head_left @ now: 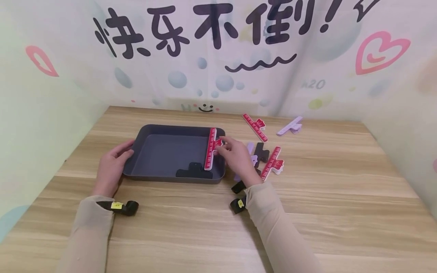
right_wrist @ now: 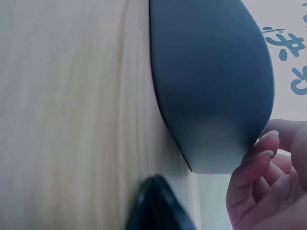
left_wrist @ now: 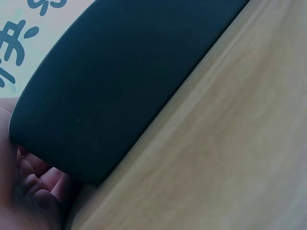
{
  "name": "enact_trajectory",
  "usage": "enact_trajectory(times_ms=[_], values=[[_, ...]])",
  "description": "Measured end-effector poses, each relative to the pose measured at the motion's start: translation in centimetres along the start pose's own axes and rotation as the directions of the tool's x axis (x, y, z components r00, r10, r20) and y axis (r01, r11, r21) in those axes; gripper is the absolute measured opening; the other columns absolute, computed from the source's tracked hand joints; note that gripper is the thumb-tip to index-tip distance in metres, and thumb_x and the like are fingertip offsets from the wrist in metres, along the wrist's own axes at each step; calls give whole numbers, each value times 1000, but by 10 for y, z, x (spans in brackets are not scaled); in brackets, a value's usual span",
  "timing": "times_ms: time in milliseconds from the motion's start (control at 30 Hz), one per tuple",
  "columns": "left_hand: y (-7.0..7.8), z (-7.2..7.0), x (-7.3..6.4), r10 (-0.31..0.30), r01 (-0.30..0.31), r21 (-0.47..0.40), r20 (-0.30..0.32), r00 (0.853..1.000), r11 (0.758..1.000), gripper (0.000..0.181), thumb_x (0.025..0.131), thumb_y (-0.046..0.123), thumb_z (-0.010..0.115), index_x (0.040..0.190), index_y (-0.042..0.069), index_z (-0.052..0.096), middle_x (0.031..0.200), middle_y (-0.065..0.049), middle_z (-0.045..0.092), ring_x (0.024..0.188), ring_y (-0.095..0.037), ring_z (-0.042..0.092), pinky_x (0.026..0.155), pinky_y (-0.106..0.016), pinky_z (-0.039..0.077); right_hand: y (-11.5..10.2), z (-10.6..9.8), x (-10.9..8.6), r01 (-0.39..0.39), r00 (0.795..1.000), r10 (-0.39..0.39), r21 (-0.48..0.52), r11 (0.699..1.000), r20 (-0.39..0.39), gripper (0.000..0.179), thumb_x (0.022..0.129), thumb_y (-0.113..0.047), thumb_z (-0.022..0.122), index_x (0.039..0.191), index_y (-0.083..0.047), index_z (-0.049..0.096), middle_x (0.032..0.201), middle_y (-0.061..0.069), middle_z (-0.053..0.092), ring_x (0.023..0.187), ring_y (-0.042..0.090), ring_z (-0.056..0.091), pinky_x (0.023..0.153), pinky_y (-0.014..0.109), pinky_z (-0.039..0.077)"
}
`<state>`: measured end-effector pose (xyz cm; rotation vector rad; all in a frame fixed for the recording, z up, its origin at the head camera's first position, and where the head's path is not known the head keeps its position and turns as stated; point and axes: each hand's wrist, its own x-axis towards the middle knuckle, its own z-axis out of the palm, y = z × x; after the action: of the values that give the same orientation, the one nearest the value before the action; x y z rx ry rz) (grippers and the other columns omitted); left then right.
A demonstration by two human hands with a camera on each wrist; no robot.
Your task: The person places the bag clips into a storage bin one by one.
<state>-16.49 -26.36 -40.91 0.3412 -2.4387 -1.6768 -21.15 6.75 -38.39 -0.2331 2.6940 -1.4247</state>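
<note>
A dark grey rectangular baking tray [head_left: 174,180] sits on the wooden table. At its left end my left hand [head_left: 110,167] grips the wall; in the left wrist view its fingers [left_wrist: 36,184] curl by the tray's corner. My right hand [head_left: 237,157] pinches a red clip [head_left: 209,155] with white markings, held over the tray's right end. The right wrist view has that hand [right_wrist: 268,187] at the tray wall [right_wrist: 211,86], but the clip is hidden there. Inside the tray, near the front right, lies a black clip [head_left: 194,171].
Right of the tray lie another red clip [head_left: 273,163], a black clip [head_left: 261,153] and a purple clip [head_left: 250,147], partly behind my hand. Farther back are a red clip [head_left: 254,127] and a light purple clip [head_left: 291,127]. A printed cloth [head_left: 239,94] hangs behind the table.
</note>
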Motion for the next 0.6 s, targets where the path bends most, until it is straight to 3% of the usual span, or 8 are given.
enact_trajectory(times_ms=[267,600], values=[[0,-1,-1,1,-1,4,-7,1000,1000,43,90,35,51,129,18,50,132,-3,46,116,-11,41,82,-11,37,-3,2,-2,20,999,-21,-32,999,-36,44,87,-30,57,128,-17,48,81,0,63,55,18,53,46,30,42],[0,1,0,1,-1,-26,-1,1000,1000,42,90,33,51,128,17,50,132,-3,46,117,-11,41,80,-10,37,-5,3,-1,48,997,-57,-171,984,-50,42,85,-28,61,123,-14,54,73,-6,60,54,16,49,47,29,39]])
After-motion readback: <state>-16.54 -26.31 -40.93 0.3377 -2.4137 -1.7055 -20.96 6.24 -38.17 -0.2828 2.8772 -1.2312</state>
